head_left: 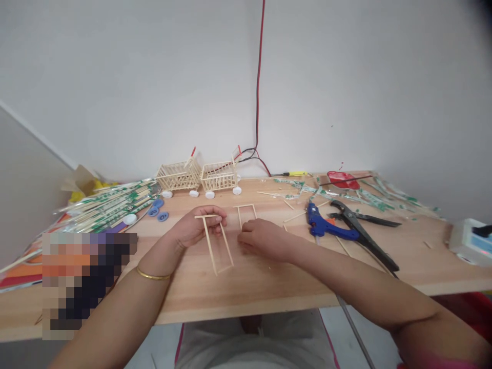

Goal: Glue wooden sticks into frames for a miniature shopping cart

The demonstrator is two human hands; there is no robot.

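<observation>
At the smooth, grained bench (192,300), the grip of our left hand (198,225) pinches a slim rectangular wooden frame (209,246), while our right hand (269,240) curls at a second stick frame (246,206), holding or not we cannot tell, with slatted carts (180,177) on round white wheels (210,195) beyond.

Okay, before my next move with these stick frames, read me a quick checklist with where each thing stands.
1. Left hand has a grip on the upper end of the near stick frame: ok.
2. Right hand has a grip on the far stick frame: cannot tell; the hand covers its lower part.
3. Joints of both frames set firm: cannot tell.
4. Glue gun on the table, beyond the right forearm: ok.
5. Glue gun hot: cannot tell.
6. Glue gun lying clear of the pliers: not ok; its handle meets them in this view.
</observation>
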